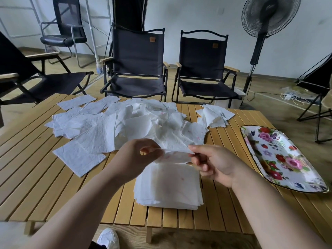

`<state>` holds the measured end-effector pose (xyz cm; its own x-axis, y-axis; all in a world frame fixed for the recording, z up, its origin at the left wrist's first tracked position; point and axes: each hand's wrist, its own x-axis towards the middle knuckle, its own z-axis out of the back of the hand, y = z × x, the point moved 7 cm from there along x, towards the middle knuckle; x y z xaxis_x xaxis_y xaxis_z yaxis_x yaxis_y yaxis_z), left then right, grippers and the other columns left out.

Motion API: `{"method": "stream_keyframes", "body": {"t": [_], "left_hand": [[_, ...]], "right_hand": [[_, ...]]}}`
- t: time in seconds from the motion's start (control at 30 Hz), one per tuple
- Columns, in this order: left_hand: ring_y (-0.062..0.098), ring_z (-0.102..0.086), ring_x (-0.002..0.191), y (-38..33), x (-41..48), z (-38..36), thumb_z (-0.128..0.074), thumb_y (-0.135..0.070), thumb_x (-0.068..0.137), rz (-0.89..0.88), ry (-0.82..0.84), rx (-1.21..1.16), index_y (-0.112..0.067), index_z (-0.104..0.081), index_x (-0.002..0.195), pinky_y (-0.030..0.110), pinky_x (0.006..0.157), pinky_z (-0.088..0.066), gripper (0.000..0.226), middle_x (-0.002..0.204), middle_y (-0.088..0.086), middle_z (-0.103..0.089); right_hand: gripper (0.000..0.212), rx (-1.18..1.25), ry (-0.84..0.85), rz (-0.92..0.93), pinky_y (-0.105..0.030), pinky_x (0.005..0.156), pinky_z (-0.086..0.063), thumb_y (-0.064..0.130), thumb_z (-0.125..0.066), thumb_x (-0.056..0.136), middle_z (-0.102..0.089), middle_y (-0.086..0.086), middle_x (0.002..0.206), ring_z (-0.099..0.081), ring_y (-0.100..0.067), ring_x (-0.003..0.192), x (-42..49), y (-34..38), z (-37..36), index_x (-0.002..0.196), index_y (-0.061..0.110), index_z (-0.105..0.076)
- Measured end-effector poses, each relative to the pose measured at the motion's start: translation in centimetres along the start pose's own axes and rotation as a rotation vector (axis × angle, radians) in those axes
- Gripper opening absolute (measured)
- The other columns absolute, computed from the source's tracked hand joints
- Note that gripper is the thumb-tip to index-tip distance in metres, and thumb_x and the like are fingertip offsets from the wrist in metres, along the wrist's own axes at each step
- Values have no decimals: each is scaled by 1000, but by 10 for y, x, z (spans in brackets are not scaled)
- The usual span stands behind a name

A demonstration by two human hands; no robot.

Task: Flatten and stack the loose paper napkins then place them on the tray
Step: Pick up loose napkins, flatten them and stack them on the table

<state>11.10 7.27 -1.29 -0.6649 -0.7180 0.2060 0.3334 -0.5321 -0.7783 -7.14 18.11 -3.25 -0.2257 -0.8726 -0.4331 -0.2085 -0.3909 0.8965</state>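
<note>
A neat stack of flattened white napkins (168, 186) lies near the front edge of the slatted wooden table (45, 177). Just above it, my left hand (138, 157) and my right hand (213, 164) each pinch one end of a single napkin (175, 155) with faint pink print, held stretched between them. Behind it spreads a big heap of loose, crumpled napkins (143, 126) across the table's middle, with flat ones trailing off to the left. A flowered oval tray (280, 157) rests at the table's right end, holding nothing.
A smaller bunch of napkins (215, 115) lies at the far right of the table. Two black folding chairs (136, 65) stand behind the table, another chair (36, 81) on the left, a standing fan (265, 33) at back right. My white shoe (108, 238) shows below the table.
</note>
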Motion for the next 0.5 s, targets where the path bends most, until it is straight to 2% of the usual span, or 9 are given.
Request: {"method": "stream_keyframes", "body": {"t": [0.07,0.17,0.27,0.33,0.43,0.5], "left_hand": [[-2,-64,87,0,-1,-1,-67,-52,86,31,28,-84,-33,-71,94,23,78,-48,20,92,-19,-71],[-6,-59,107,-4,-5,-12,-73,-61,73,66,111,-103,-40,-62,117,17,86,-48,50,113,-26,-63],[-6,-57,106,-11,-3,-14,-72,-56,78,-25,17,53,-40,-60,114,15,84,-46,41,113,-25,-62],[-5,-58,105,-12,-2,-11,-69,-57,79,-21,-32,32,-40,-62,109,18,85,-47,36,110,-25,-64],[-5,-55,112,-15,-3,-17,-71,-64,72,4,59,-109,-40,-60,117,21,92,-47,52,117,-24,-61],[-5,-54,113,-18,-6,-24,-75,-64,70,-21,92,-19,-39,-57,123,18,91,-46,60,119,-25,-60]], "right_hand": [[20,94,24,-13,-19,39,-21,26,-69,86,-53,-1,62,-36,-8,42,0,0,-3,83,8,-63],[19,202,67,-34,-17,38,-22,26,-70,83,-53,0,63,-36,-7,41,0,2,-10,81,11,-60],[17,298,97,-46,-16,36,-23,25,-69,82,-53,0,64,-37,-6,41,-2,3,-15,79,10,-61],[15,368,99,-64,-15,35,-24,24,-69,82,-55,1,65,-39,-5,40,-4,3,-17,80,10,-63],[15,443,83,-75,-13,34,-24,23,-69,82,-61,1,66,-42,-3,39,-3,2,-17,87,9,-68],[18,480,92,-82,-12,33,-25,23,-69,82,-63,2,67,-43,-2,39,-2,1,-18,92,8,-69]]}}
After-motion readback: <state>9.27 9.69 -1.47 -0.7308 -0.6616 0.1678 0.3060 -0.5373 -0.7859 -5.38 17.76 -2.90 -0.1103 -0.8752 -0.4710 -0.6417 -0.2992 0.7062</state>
